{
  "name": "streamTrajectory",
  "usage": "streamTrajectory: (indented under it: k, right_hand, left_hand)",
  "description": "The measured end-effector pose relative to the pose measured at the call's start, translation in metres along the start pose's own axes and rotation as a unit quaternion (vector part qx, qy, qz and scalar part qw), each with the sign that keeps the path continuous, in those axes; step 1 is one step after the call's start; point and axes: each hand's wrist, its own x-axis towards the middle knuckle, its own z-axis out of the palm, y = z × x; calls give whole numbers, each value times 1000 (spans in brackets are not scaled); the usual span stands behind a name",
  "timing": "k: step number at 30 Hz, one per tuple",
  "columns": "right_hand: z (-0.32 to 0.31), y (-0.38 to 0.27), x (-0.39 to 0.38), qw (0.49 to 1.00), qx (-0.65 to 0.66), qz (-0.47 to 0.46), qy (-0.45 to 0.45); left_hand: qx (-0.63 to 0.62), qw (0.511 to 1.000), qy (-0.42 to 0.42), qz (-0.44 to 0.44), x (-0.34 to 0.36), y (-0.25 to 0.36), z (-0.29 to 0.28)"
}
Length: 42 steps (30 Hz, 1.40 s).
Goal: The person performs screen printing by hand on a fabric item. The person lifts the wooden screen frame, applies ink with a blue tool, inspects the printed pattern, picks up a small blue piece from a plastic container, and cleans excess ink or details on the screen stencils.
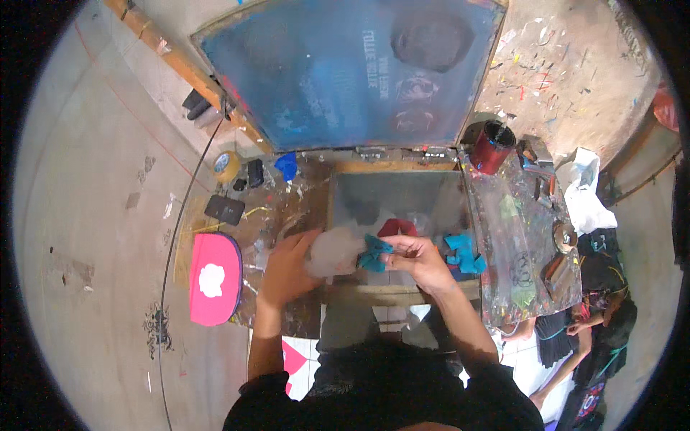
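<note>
My right hand point(425, 264) pinches a small crumpled teal piece point(374, 254), apparently cloth, between thumb and fingers. To its left, my left hand point(287, 267) is closed around the side of a pale, whitish thing point(335, 251); blur hides what kind it is. The pale thing and the teal piece meet or nearly meet. Beneath them lies a framed grey screen point(395, 190) set into the bench. Just beyond my right fingers a dark red piece point(397, 228) shows. More teal scraps point(465, 253) rest by the screen's right edge.
A large blue printing screen point(316, 86) tilts up behind the bench. Left, a pink panel with a white shape point(212, 280) lies near a black flat box point(225, 210) and a tape roll point(226, 166). Right stand a red can point(491, 149) and tools. Another person's arm point(575, 359) shows lower right.
</note>
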Motion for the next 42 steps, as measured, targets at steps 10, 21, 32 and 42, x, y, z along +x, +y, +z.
streamTrajectory:
  k: [10, 21, 32, 42]
  right_hand:
    - [-11, -19, 42, 969, 199, -148, -13]
    - [-80, -106, 108, 901, -64, -318, 288]
    - [-60, -196, 163, 640, -356, -527, 431]
    - [-57, -211, 200, 556, -453, -556, 420]
  left_hand:
    - [-162, 939, 217, -213, -12, -54, 29]
    - [-270, 857, 293, -327, -12, -73, 26]
    - [183, 880, 339, 277, 235, 54, -165]
    - [207, 908, 317, 180, 355, 43, -174]
